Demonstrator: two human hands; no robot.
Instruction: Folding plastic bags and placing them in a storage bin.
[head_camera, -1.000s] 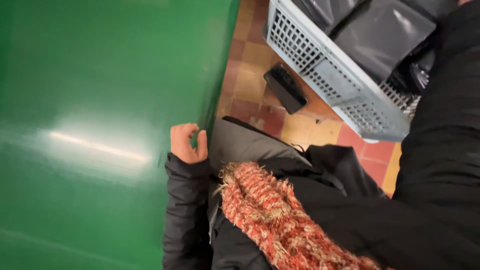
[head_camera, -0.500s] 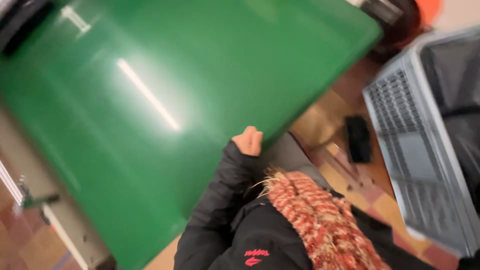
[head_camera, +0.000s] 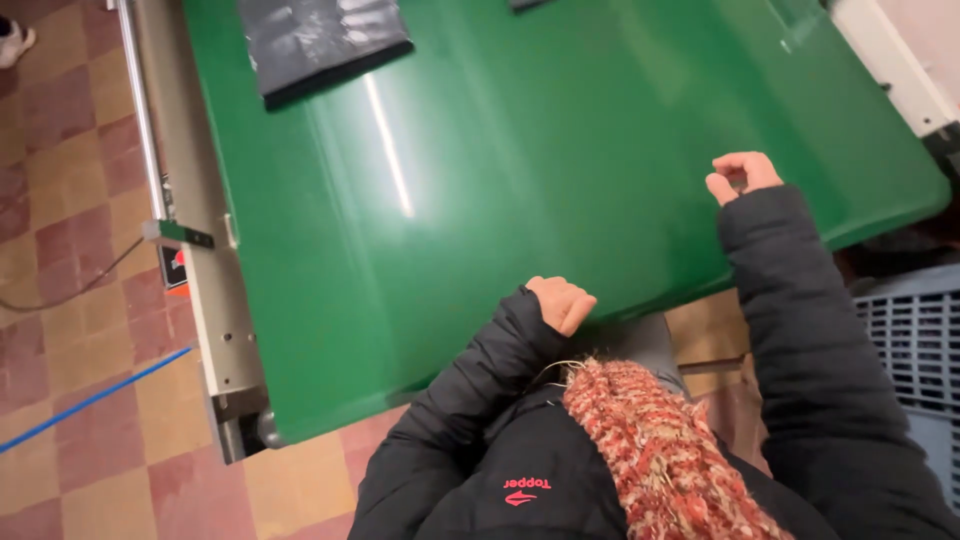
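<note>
The left hand (head_camera: 562, 303) is curled into a loose fist, empty, resting at the near edge of the green conveyor belt (head_camera: 520, 170). The right hand (head_camera: 741, 175) hovers over the belt farther along, thumb and forefinger pinched together; whether anything sits between them I cannot tell. A dark grey plastic bag (head_camera: 320, 40) lies flat at the belt's far end, well apart from both hands, so as I judge it nothing is being handled yet. A grey crate (head_camera: 915, 350) stands by the right sleeve. Half a second ago only the left hand showed at the belt edge; now the right has come into view and the bag appears.
</note>
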